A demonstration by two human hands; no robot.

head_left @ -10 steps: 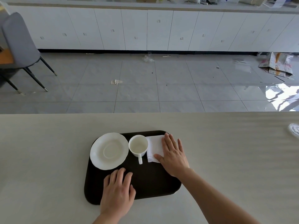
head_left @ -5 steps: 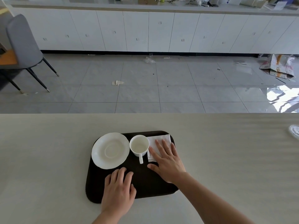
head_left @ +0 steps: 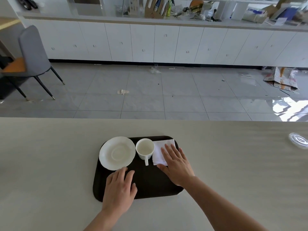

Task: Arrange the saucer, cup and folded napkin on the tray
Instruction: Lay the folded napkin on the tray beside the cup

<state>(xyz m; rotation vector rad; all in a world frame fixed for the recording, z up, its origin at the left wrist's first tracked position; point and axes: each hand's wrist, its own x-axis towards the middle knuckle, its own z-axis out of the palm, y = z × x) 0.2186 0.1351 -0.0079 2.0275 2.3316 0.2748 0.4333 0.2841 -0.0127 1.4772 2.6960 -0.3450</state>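
On a pale counter (head_left: 50, 164) sat a dark tray (head_left: 150, 184) holding saucer (head_left: 117, 153), fragile cup (head_left: 144, 148) and soft, light napkin (head_left: 162, 146); right hand (head_left: 177, 165) lay spread on it, left hand (head_left: 119, 189) flat, gripping nothing.

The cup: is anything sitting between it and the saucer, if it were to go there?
Nothing visible does. The cup stands just right of the saucer, whose top is bare; both hands lie flat elsewhere on the tray.

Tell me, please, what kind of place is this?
Probably an office or workshop room, not a home kitchen: a long row of white cabinets, a cluttered shelf with files and boxes, and scraps on the tiled floor. The tray lies on a long counter.
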